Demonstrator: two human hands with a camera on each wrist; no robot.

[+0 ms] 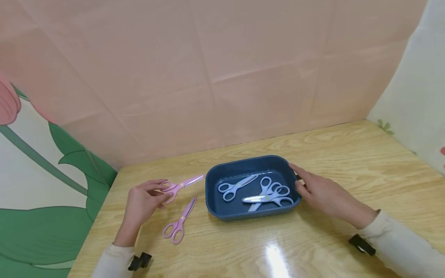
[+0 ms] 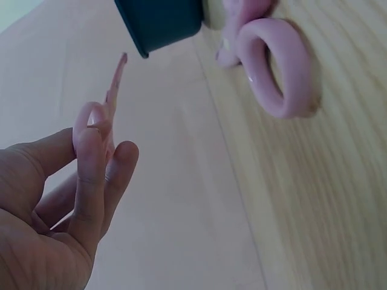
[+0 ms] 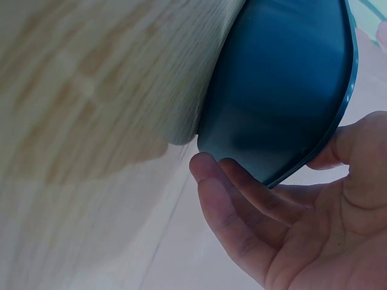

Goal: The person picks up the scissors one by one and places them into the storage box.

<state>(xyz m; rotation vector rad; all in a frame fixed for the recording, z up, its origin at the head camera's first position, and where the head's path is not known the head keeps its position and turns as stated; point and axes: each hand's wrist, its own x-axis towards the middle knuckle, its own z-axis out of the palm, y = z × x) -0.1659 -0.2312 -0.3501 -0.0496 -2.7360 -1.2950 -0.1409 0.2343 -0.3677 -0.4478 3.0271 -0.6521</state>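
My left hand (image 1: 144, 199) pinches the handle loops of pink scissors (image 1: 180, 186) between thumb and fingers. Their blades point right, tips close to the left wall of a dark blue plastic bin (image 1: 222, 217). In the left wrist view, these scissors (image 2: 113, 90) appear almost edge-on. A second pink pair of scissors (image 1: 180, 222) lies on the table below, handles toward me. At the bin's right end, my right hand (image 1: 321, 195) holds the rim, fingers along the outer wall (image 3: 260, 90). Inside are light blue scissors (image 1: 233, 188) on the left and two overlapping pairs (image 1: 274, 195) on the right.
The wood-grain table (image 1: 236, 251) carries everything. A pink sheet (image 1: 208, 77) rises along its back edge. Green leaf-patterned covering (image 1: 38, 224) hangs at the left, and a pale one (image 1: 417, 96) stands at the right. Dark straps (image 1: 362, 244) show at the sleeves.
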